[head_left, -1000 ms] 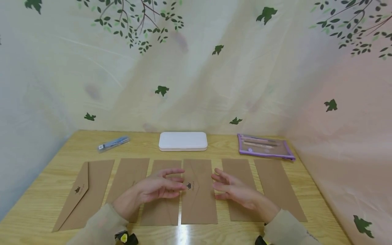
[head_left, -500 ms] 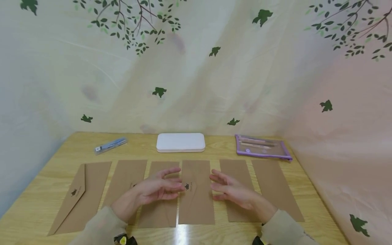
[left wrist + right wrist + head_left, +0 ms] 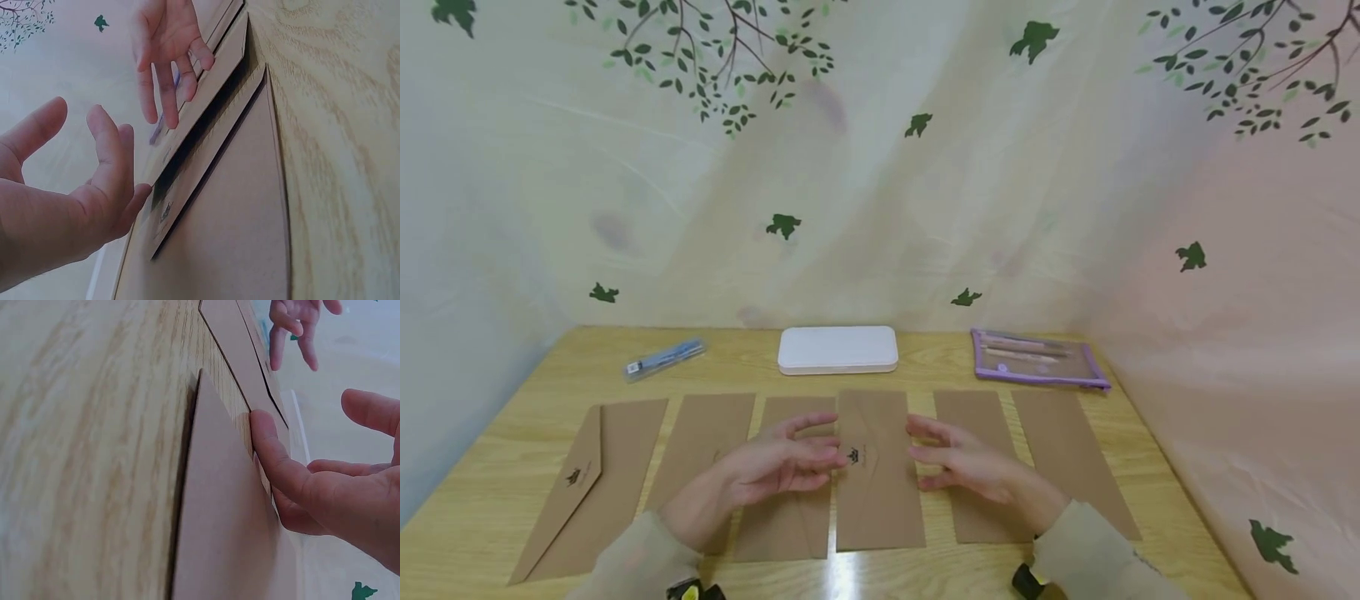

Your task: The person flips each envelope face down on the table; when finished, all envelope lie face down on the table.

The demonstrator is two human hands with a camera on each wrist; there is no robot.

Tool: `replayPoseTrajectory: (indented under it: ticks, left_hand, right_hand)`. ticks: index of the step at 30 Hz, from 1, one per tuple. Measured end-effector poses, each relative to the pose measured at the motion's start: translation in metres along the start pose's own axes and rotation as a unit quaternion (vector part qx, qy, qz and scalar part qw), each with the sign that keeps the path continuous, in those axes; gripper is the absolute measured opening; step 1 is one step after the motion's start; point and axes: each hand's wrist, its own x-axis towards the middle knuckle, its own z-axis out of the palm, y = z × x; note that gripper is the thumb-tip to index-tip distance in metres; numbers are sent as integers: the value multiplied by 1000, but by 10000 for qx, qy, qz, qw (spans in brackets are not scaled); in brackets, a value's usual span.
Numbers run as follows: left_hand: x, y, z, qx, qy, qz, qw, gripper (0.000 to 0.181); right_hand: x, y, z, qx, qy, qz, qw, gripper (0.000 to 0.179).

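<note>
A brown paper envelope point(image 3: 883, 508) with a small black crown print lies between my two hands. My left hand point(image 3: 782, 462) holds nothing; its loosely bent fingers reach the crown at the envelope's left edge and overlap the neighbouring envelope point(image 3: 786, 525). Opposite it, my right hand point(image 3: 966, 462) has its fingertips right at the right edge, palm over another envelope point(image 3: 973, 408). In the left wrist view, the fingers of the left hand point(image 3: 81, 194) are spread apart. One fingertip of the right hand point(image 3: 337, 487) sits by an envelope edge in the right wrist view.
More envelopes flank these: one with a visible flap point(image 3: 632, 475) at far left, one plain point(image 3: 1075, 458) at far right. Behind the row are a packet of pens point(image 3: 664, 360), a white case point(image 3: 837, 350) and a purple-edged pouch point(image 3: 1037, 360). A printed curtain point(image 3: 850, 167) hangs behind.
The head view has shifted slightly, moving the whole scene left. My right hand has edged a little left, closer to the middle envelope; the left hand keeps nearly the same pose.
</note>
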Motion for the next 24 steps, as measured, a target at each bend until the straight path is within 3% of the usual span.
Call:
replayPoseTrajectory:
  ticks: [12, 24]
  left_hand:
    - [1, 4, 2, 26, 58, -30, 10000, 88]
    - [1, 4, -2, 25, -47, -52, 10000, 83]
  right_hand:
    - [-3, -8, 1, 102, -16, 54, 9999, 76]
    - [-9, -12, 0, 312, -16, -79, 9995, 75]
